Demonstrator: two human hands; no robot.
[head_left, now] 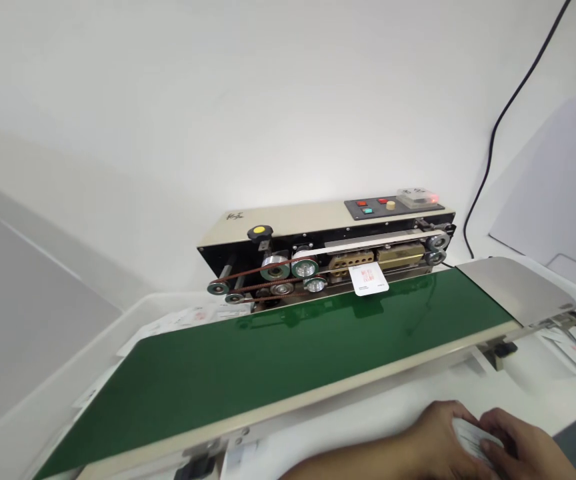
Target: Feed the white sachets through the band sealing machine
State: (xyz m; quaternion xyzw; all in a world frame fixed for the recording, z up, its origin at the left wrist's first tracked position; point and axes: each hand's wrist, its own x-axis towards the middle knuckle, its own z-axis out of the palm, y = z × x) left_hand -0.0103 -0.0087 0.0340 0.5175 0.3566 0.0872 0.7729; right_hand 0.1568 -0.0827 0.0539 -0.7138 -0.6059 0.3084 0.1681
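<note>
Spanning the white table [368, 407], a green conveyor belt [248, 380] faces the wall [218, 113].

The head camera looks forward and down: the left hand [441, 440] and right hand [521, 447] are near, at the bottom edge, and the band sealing machine [328, 223] is farther.

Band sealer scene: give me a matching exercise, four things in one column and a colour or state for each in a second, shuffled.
Things
1. belt
2. cable
3. card at the sealer
4. left hand

Colour or state
A. holding a white packet
B. white with red print
C. green
D. black

Pairs: 1-C, 2-D, 3-B, 4-A
</note>
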